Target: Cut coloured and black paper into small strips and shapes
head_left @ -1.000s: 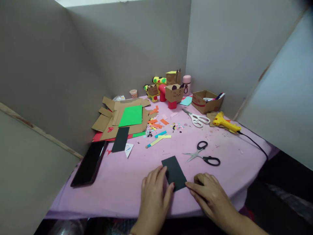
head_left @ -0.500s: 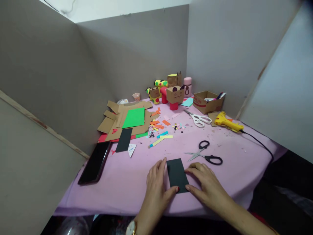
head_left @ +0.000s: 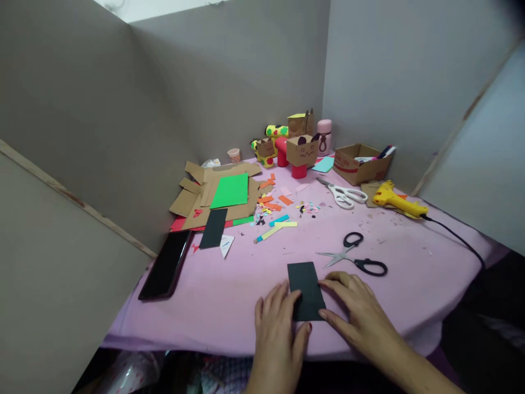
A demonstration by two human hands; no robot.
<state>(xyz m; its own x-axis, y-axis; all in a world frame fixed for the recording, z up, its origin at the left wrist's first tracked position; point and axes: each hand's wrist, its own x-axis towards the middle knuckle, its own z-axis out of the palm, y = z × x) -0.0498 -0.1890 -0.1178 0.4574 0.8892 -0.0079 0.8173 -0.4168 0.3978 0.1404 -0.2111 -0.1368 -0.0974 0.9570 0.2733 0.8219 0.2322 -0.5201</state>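
A small black paper rectangle (head_left: 307,287) lies flat on the pink tablecloth (head_left: 229,290) near the front edge. My left hand (head_left: 279,328) rests palm down on its left side, fingers spread over the near left corner. Along the right edge lies my right hand (head_left: 356,309), with its fingertips pressing the paper's near right corner. Neither hand lifts the paper. Black-handled scissors (head_left: 356,256) lie open just beyond my right hand.
White scissors (head_left: 343,194) and a yellow glue gun (head_left: 396,200) with its cord lie at the right. A cardboard box (head_left: 359,163) and cardboard figures (head_left: 301,153) stand at the back. Cardboard, green paper (head_left: 231,190), scraps and a phone (head_left: 166,264) fill the left.
Both hands have slid toward the near end of the black paper. The view has shifted a little, so everything sits further right in the picture.
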